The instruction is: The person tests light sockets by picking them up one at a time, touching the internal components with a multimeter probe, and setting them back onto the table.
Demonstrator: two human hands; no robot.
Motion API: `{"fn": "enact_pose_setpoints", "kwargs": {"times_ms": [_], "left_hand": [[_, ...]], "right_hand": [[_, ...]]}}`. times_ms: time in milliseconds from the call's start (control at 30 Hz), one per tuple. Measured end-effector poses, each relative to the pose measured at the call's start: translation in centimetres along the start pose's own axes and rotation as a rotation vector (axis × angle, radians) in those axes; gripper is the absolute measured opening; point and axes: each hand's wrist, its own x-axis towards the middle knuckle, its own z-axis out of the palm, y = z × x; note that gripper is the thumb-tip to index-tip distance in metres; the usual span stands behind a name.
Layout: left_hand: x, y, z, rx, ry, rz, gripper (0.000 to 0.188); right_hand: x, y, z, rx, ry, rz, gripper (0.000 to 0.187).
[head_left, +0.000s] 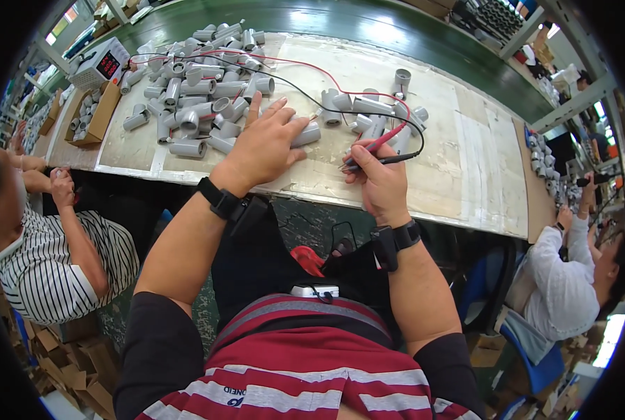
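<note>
My left hand (265, 145) lies over the table with its fingers spread. Its fingertips are at a grey plastic cylinder (307, 134), partly hidden beneath them. Between the closed fingers of my right hand (382, 180) are two test probes, a red one (385, 137) and a black one (395, 159), tips pointing left. Their red and black leads arc back across the table toward a bench meter (102, 64) with a lit red display. A big heap of grey cylinders (199, 87) fills the table left of my left hand. Several more (332, 105) lie beyond my right hand.
A cardboard box (92, 117) of grey parts stands at the left. Behind the worktable (459, 150) runs a green conveyor belt (312, 22). A co-worker in a striped top (53, 269) sits at left, another in white (554, 280) at right.
</note>
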Motion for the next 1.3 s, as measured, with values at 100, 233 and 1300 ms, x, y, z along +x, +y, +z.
{"fn": "enact_pose_setpoints", "kwargs": {"times_ms": [100,233,1300], "left_hand": [[0.4,0.9,-0.1,-0.075,-0.098,-0.009,0.046],[-1.1,3.1,-3.1,-0.236,-0.205,-0.039,0.047],[-3.5,6.4,-3.9,-0.692,-0.131,-0.192,0.043]], "right_hand": [[-0.1,0.1,0.0,0.010,0.011,-0.010,0.013],[0.0,0.1,-0.3,0.026,0.021,-0.020,0.013],[-0.4,-0.4,1.1,-0.164,0.189,-0.109,0.017]]}}
